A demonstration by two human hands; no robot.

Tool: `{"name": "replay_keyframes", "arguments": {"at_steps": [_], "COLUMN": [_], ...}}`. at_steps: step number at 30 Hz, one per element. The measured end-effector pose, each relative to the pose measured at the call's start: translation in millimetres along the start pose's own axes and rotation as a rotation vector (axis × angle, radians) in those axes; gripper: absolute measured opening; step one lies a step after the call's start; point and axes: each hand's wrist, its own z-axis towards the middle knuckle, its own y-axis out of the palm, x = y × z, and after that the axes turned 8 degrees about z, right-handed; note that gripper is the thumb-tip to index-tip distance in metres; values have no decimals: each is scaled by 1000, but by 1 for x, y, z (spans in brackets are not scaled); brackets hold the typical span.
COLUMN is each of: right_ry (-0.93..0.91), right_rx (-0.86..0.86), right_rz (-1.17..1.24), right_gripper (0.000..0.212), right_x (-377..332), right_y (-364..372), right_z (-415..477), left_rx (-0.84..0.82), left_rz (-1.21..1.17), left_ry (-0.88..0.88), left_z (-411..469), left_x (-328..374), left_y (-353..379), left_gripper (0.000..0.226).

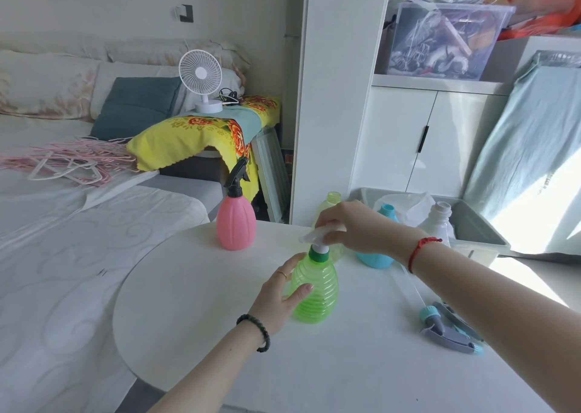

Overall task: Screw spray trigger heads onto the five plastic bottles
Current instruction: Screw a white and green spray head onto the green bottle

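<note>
The green bottle (316,290) stands near the middle of the white table (220,334), left hand (279,293) curled round its belly, right hand (349,227) pinching the white spray head (317,236) on its neck. Twisted crooked, the thread could jam or the bottle tip. It looks empty; the grey tub (471,220) far right holds crumpled plastic

Both forearms (201,378) are bare. The left hand (281,296) wears a thin gold ring (283,275) and, at the wrist, a dark beaded bracelet (257,331), black or perhaps deep green. A red braided cord (419,250) circles the wrist of the right hand (352,227).
</note>
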Motion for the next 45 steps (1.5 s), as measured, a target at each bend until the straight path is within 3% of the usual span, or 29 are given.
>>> {"name": "replay_keyframes", "arguments": {"at_steps": [6,12,15,17,19,23,25,27,30,34,36,39,41,45], "right_ry": [233,436,462,495,446,291,211,107,56,188,179,63,6,82], "right_rx": [26,-60,-59,-52,-92,-142,-40,123,343,553,547,405,356,508], "right_rz": [58,211,227,388,502,518,545,560,646,715,757,854,831,824], "right_gripper": [24,10,35,43,28,33,11,25,6,33,31,18,23,19], "right_x": [-12,-17,-15,-5,7,24,26,28,30,24,23,27,27,24], "right_y": [4,6,2,-2,-4,20,36,50,71,95,96,94,93,95], "right_z": [10,19,18,14,4,-11,-14,-16,-18,-11,-12,-18,-21,-16], "left_rx": [14,-37,-36,-32,-38,-44,-35,-35,-41,-35,-38,-38,-34,-31], "left_rz": [35,255,273,271,268,245,237,229,234,186,193,202,196,194], "left_ry": [21,85,80,83,92,85,82,82,81,91,85,71,72,74], "left_z": [0,4,4,4,4,5,5,6,5,5,5,6,6,5], "left_x": [-1,1,0,0,0,1,1,2,3,4,4,3,3,3], "left_y": [0,-1,-3,-2,-1,-1,-1,-2,-2,-3,-3,-4,-3,-3], "left_gripper": [47,63,60,60,59,60,61,62,62,44,43,55,58,55]}}
